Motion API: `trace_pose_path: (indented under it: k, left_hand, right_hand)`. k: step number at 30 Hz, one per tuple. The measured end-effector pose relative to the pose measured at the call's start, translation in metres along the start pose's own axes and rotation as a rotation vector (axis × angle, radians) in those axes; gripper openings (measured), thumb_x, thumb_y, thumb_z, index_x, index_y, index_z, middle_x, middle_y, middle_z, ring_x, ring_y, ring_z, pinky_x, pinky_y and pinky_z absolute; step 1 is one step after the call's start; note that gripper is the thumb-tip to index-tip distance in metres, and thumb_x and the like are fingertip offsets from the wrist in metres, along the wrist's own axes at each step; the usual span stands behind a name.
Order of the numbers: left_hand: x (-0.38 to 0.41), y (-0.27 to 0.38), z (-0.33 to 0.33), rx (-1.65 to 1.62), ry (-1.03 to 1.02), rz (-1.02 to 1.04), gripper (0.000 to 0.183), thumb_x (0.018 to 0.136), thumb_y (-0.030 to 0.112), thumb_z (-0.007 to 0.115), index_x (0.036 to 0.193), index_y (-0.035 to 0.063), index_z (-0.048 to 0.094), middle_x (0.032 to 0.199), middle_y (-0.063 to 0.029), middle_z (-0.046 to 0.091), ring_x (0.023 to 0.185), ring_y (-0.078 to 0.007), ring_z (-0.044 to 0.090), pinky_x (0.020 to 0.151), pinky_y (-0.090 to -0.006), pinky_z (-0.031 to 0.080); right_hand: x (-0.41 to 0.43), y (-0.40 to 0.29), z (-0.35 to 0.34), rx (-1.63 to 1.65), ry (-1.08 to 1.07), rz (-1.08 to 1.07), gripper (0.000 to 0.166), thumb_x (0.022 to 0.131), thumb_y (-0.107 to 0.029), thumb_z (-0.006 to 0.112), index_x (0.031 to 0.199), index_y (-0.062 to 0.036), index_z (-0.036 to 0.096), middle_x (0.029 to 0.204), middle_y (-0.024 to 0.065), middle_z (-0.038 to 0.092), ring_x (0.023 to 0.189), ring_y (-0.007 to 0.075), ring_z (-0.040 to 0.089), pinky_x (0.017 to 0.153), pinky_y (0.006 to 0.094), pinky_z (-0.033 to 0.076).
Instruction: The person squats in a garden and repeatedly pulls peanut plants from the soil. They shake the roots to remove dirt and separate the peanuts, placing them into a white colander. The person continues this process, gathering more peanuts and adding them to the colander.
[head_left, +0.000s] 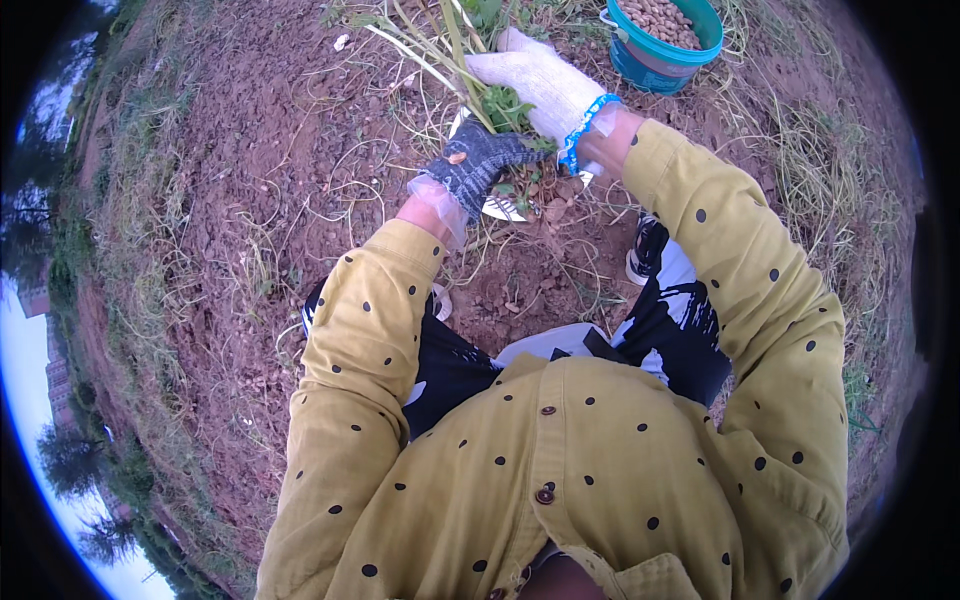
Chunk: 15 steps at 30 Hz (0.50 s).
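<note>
My left hand (476, 161), in a dark grey knit glove over a clear plastic one, is at the base of a bunch of leafy plant stems (454, 37). My right hand (536, 79), in a white knit glove with a blue-trimmed cuff, lies against the upper right side of the same stems. Its fingertips are partly hidden by the plant. Behind and below both hands, parts of a white rounded object (504, 209) show; what it is cannot be told. A teal bucket (651, 63) of unshelled peanuts (660, 22) stands beyond my right hand.
Reddish-brown soil (300, 112) with scattered dry vines surrounds me. Pulled vines and grass (817, 180) lie thickly on the right. My bent legs, in black and white trousers (675, 315), flank the ground below my hands.
</note>
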<state>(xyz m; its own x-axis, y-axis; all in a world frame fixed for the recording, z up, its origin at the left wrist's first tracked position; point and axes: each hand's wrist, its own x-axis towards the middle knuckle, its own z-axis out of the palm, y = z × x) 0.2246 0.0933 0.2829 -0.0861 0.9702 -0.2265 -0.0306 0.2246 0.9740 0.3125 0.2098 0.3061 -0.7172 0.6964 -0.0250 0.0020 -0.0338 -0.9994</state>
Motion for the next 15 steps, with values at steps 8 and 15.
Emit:
trace_pose_path:
  k: [8,15]
  left_hand:
    - [0.006,-0.011,-0.005,-0.301,0.233,-0.289,0.028,0.081,0.013,0.073,0.107,0.0057,0.068,0.095,-0.0082,0.069,0.077,-0.0204,0.064,0.058,-0.0369,0.052]
    - [0.012,-0.008,-0.046,-0.468,0.377,-0.235,0.025,0.085,0.006,0.064,0.108,-0.004,0.065,0.098,-0.0135,0.071,0.085,-0.0264,0.07,0.073,-0.0367,0.058]
  right_hand:
    - [-0.012,-0.058,-0.014,-1.074,-0.342,-0.347,0.03,0.091,-0.021,0.054,0.116,-0.0102,0.065,0.105,0.0221,0.064,0.099,0.0366,0.064,0.088,0.0417,0.05]
    - [-0.031,-0.075,-0.052,-0.266,-0.433,-0.008,0.043,0.09,-0.029,0.066,0.12,0.0019,0.062,0.1,0.0137,0.068,0.085,0.0212,0.068,0.074,0.0311,0.055]
